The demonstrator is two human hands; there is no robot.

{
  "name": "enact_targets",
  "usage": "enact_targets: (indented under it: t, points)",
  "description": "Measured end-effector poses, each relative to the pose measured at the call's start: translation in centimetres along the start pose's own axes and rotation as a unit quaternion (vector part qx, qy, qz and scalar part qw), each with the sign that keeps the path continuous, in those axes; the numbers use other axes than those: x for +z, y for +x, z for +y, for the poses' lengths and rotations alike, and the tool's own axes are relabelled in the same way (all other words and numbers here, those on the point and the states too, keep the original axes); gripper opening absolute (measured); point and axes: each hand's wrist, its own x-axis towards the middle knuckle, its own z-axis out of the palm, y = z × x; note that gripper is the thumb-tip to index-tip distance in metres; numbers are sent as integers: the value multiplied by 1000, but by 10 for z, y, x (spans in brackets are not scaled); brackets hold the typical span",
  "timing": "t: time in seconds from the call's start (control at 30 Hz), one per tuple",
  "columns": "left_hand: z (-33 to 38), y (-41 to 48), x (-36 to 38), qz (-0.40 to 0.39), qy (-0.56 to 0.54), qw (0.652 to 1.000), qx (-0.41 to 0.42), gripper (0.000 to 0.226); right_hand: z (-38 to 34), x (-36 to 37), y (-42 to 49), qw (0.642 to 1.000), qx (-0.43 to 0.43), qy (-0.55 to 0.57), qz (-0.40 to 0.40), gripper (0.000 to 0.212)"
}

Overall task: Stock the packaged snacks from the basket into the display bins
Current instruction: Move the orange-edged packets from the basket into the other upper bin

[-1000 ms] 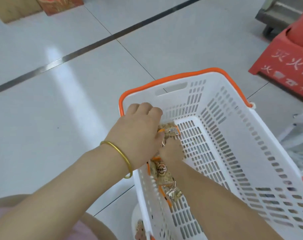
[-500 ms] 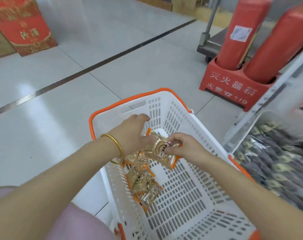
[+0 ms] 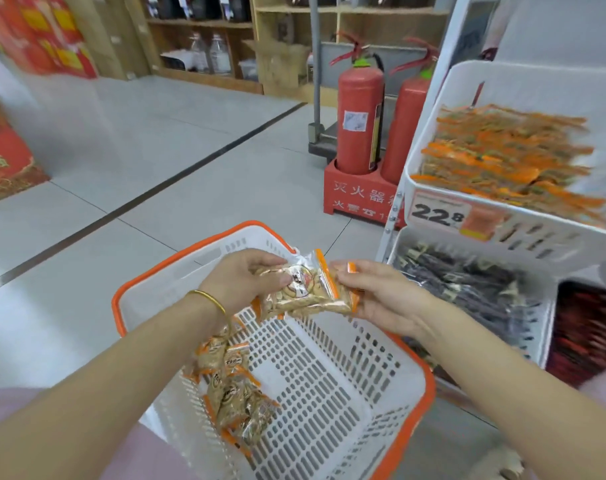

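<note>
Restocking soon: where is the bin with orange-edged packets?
Head view, upper right: the top display bin, above the price tag and the dark-packet bin.

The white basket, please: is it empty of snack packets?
No, a pile of snack packets lies in the white basket along its left wall, below the packet bunch gripped by the left hand and right hand.

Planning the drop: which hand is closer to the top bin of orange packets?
Right. The right hand is below and left of the top bin; the left hand is farther left, above the basket.
</note>
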Motion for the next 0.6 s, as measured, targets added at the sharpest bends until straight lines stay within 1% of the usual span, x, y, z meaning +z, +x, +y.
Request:
enact_targets:
  t: [0.1, 0.2, 0.27, 0.33, 0.5, 0.6]
  points:
    - [2, 6, 1, 15, -71, 997, -35, 16, -4, -6, -5, 998, -41, -4, 46, 18]
    - [6, 11, 4, 40, -99, 994, -39, 11, -12, -18, -9, 990, -61, -71, 103, 15]
    - [7, 13, 6, 69, -129, 988, -46, 8, -19, -24, -12, 987, -68, -88, 120, 16]
    - [10, 15, 10, 81, -153, 984, -49, 6, -26, -27, -15, 986, -75, -90, 119, 15]
    - [14, 17, 27, 36, -166, 984, -44, 7, -30, -24, -17, 985, -97, -104, 101, 15]
    - [17, 18, 32, 15, -192, 980, -55, 7, -30, -21, -17, 980, -104, -124, 113, 14]
